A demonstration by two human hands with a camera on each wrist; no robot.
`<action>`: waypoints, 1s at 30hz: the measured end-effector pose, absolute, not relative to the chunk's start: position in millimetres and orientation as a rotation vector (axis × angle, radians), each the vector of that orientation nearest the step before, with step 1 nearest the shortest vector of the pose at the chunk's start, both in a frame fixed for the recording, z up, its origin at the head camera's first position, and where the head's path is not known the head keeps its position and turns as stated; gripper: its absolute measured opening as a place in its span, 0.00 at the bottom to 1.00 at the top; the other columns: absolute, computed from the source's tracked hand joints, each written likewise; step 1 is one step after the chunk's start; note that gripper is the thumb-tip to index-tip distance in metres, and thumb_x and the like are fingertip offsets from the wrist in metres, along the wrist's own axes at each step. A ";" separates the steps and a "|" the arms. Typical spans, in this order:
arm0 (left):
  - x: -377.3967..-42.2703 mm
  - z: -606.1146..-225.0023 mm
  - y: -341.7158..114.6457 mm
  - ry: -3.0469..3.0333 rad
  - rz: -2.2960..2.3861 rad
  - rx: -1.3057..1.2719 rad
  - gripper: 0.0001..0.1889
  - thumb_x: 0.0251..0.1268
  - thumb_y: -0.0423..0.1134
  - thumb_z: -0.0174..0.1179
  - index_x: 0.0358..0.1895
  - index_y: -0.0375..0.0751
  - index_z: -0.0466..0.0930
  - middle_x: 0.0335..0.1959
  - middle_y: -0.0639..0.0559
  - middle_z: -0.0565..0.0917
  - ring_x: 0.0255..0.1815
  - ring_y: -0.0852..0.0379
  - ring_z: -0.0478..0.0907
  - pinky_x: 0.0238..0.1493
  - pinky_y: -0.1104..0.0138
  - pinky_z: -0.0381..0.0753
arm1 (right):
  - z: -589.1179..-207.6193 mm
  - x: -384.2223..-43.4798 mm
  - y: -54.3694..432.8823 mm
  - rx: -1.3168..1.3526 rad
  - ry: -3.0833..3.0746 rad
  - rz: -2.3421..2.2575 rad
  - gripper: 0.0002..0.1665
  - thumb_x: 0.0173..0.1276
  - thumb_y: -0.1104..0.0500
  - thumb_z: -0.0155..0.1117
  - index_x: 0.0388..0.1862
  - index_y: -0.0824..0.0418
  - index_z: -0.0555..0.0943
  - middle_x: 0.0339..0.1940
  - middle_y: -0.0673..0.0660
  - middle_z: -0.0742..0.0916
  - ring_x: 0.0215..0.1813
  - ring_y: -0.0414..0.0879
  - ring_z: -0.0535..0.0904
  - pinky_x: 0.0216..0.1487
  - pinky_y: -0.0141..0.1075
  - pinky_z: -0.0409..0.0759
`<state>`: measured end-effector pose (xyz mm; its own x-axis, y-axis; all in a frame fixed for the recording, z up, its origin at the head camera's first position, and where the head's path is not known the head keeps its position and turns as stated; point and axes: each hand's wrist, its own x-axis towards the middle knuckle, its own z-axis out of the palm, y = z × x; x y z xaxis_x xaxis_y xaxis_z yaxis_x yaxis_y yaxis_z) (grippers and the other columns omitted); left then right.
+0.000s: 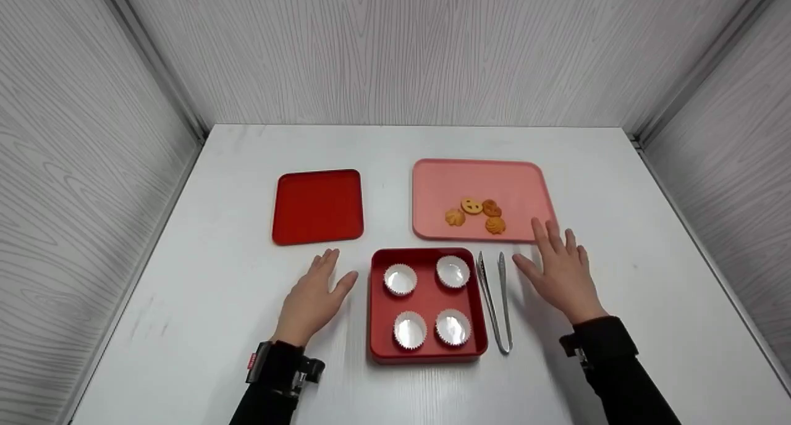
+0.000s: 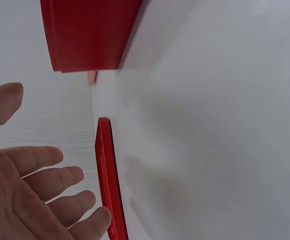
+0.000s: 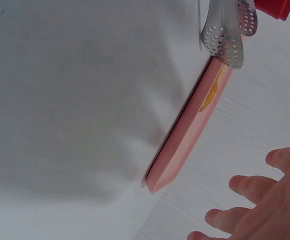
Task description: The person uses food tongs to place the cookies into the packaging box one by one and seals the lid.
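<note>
My left hand [image 1: 311, 304] hovers left of a red square box [image 1: 431, 301], its fingers extended and holding nothing. Inside the box stand several white paper baking cups [image 1: 410, 330]. To the box's right lie metal tongs [image 1: 507, 314], arms spread apart; their perforated tips [image 3: 223, 42] show in the right wrist view. My right hand [image 1: 563, 283] is right of the tongs, near the lower right corner of a pink tray [image 1: 476, 178], fingers spread and holding nothing. Several small cookies [image 1: 471, 206] sit on that tray, some round, some pretzel-shaped.
A flat red square tray or lid [image 1: 318, 207] lies on the white table [image 1: 216, 277] at the back left, beyond my left hand. Grey wood-grain panels [image 1: 395, 54] enclose the table at the back and both sides.
</note>
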<state>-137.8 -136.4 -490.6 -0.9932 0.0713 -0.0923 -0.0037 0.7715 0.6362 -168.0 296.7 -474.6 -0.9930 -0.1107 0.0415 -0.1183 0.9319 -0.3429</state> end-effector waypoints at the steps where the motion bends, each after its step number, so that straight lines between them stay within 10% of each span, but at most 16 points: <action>1: -136.0 -490.4 -133.8 2.821 1.078 0.047 0.39 0.76 0.61 0.53 0.80 0.40 0.60 0.79 0.41 0.63 0.81 0.41 0.56 0.78 0.45 0.59 | -474.4 -167.0 295.4 0.189 -3.055 0.558 0.50 0.79 0.34 0.51 0.86 0.57 0.46 0.83 0.70 0.55 0.80 0.77 0.44 0.75 0.73 0.44; 9: -126.0 -489.8 -117.2 2.658 1.368 0.030 0.37 0.74 0.61 0.57 0.78 0.45 0.66 0.74 0.43 0.72 0.69 0.40 0.76 0.70 0.46 0.72 | -473.8 -158.5 282.3 0.259 -3.009 0.620 0.51 0.78 0.37 0.56 0.85 0.61 0.48 0.80 0.73 0.61 0.78 0.77 0.53 0.73 0.71 0.55; 18: -119.0 -491.1 -105.5 2.508 1.511 0.026 0.37 0.74 0.54 0.60 0.79 0.40 0.63 0.77 0.44 0.68 0.72 0.45 0.73 0.69 0.52 0.74 | -481.4 -148.6 268.0 0.309 -2.987 0.575 0.52 0.75 0.39 0.61 0.84 0.62 0.52 0.71 0.75 0.71 0.65 0.73 0.74 0.65 0.68 0.70; 30: -114.0 -498.7 -102.5 2.528 1.466 0.092 0.35 0.74 0.51 0.60 0.78 0.37 0.64 0.73 0.39 0.72 0.70 0.41 0.75 0.71 0.49 0.71 | -497.1 -142.4 254.9 0.280 -3.070 0.400 0.52 0.72 0.35 0.62 0.79 0.69 0.62 0.62 0.72 0.78 0.58 0.68 0.77 0.59 0.63 0.75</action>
<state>-114.0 -102.5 -498.7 -0.9745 0.1620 -0.1554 -0.0544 0.5011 0.8637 -142.4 254.9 -497.1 -0.9832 -0.1737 0.0560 -0.1822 0.9507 -0.2510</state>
